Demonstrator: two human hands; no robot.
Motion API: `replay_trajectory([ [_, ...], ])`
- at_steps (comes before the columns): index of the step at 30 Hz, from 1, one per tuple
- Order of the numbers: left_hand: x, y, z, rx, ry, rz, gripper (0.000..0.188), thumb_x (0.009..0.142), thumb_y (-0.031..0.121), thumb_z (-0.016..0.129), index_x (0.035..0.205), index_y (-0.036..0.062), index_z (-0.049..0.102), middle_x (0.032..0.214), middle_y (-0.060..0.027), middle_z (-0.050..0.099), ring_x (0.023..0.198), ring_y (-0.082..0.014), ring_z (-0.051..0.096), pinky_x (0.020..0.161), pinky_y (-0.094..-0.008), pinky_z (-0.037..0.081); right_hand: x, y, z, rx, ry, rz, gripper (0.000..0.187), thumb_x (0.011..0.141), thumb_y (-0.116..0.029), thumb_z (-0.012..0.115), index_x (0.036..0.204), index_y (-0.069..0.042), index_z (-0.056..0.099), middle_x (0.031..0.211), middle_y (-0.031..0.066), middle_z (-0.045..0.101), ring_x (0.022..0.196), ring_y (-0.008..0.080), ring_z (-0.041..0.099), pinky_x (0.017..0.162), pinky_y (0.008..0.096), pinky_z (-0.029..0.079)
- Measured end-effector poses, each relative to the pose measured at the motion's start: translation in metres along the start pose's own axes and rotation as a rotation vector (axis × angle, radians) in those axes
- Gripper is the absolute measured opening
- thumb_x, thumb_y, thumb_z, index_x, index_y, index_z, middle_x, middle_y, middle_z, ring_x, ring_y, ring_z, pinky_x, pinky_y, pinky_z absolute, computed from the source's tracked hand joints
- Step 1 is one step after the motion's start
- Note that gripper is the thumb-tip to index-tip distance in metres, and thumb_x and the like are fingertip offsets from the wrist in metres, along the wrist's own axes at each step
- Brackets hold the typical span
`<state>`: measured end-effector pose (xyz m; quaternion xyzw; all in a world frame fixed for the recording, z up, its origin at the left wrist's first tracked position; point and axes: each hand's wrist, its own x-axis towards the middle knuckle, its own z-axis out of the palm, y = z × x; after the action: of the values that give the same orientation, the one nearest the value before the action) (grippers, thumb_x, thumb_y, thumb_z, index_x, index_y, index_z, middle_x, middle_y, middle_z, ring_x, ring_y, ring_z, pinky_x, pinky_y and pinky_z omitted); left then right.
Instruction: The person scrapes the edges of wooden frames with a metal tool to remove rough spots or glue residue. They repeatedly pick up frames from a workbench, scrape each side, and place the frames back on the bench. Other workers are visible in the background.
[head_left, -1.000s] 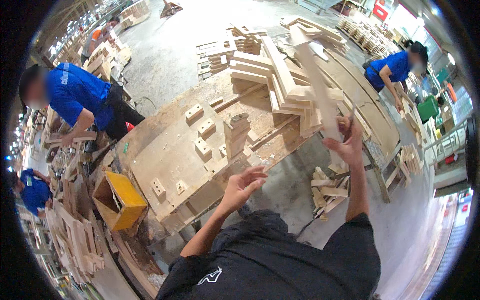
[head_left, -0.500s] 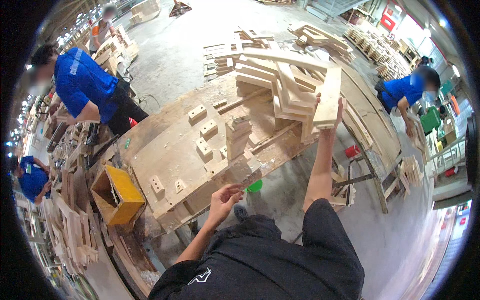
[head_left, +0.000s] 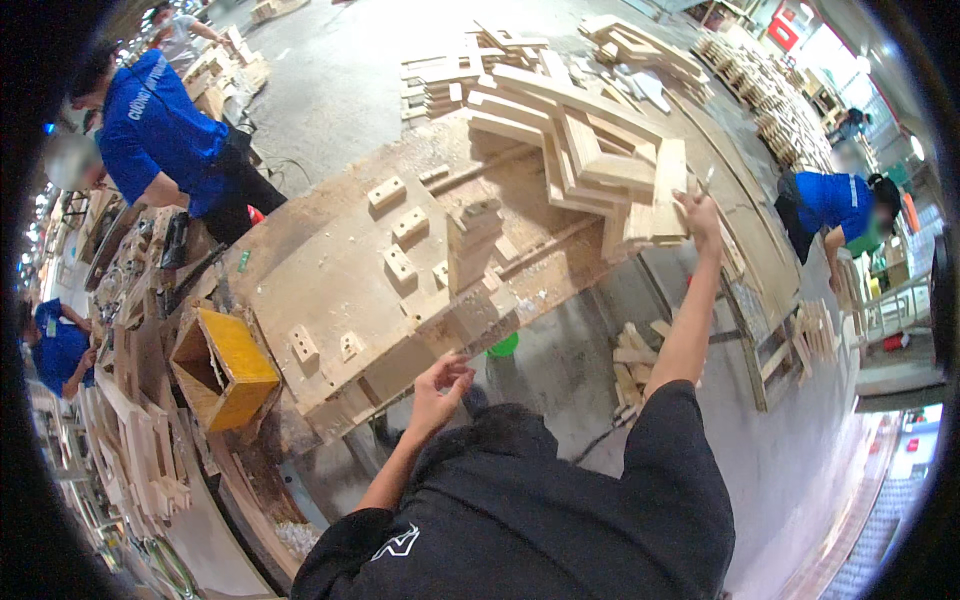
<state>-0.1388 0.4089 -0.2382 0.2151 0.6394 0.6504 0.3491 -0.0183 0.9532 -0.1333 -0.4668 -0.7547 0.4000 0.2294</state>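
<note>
On the workbench (head_left: 325,262), the angled wooden piece (head_left: 669,180), raised half a second ago, now lies atop the stack (head_left: 583,152), seemingly almost placed, the right hand (head_left: 701,220) fingering its edge, grip unclear, the left hand (head_left: 438,392) loosely curled, empty.

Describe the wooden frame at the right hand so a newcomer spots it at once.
Find the big wooden worktable crossing the middle of the head view, then the stack of pale, angled wooden frames toward its right. The wanted pale, bent wooden frame appears uppermost there. Unlike its neighbours, it has the person's bare right hand at its right edge.
</note>
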Motion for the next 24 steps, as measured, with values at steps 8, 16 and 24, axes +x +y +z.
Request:
replay_trajectory([
  [8, -0.006, 0.012, 0.000, 0.179, 0.094, 0.012, 0.030, 0.086, 0.008, 0.065, 0.115, 0.0002, 0.062, 0.094, -0.0103, 0.070, 0.083, -0.0141, 0.066, 0.076, -0.0283, 0.053, -0.088, -0.010, 0.091, -0.537, 0.244, 0.016, 0.087, 0.061, -0.063, 0.077, 0.112, 0.003, 0.050, 0.110, 0.0236, 0.061, 0.108, 0.0376, 0.058, 0.096, 0.0582, 0.035],
  [16, -0.009, 0.012, 0.004, 0.309, -0.039, 0.092, 0.029, 0.086, 0.008, 0.064, 0.113, 0.0007, 0.062, 0.093, -0.0101, 0.070, 0.082, -0.0149, 0.067, 0.075, -0.0293, 0.053, -0.056, -0.030, 0.068, -0.456, 0.418, -0.124, 0.074, 0.068, -0.057, 0.074, 0.107, 0.003, 0.055, 0.112, 0.0224, 0.062, 0.113, 0.0385, 0.055, 0.098, 0.0604, 0.035],
  [24, -0.053, -0.006, -0.044, 0.300, 0.268, 0.122, 0.029, 0.085, 0.009, 0.065, 0.113, 0.0032, 0.064, 0.090, -0.0110, 0.070, 0.079, -0.0160, 0.067, 0.074, -0.0282, 0.053, -0.248, -0.188, 0.111, 1.669, -0.421, -0.644, 0.026, 0.078, -0.003, 0.059, 0.102, -0.001, 0.048, 0.128, 0.0261, 0.052, 0.124, 0.0422, 0.048, 0.103, 0.0598, 0.041],
])
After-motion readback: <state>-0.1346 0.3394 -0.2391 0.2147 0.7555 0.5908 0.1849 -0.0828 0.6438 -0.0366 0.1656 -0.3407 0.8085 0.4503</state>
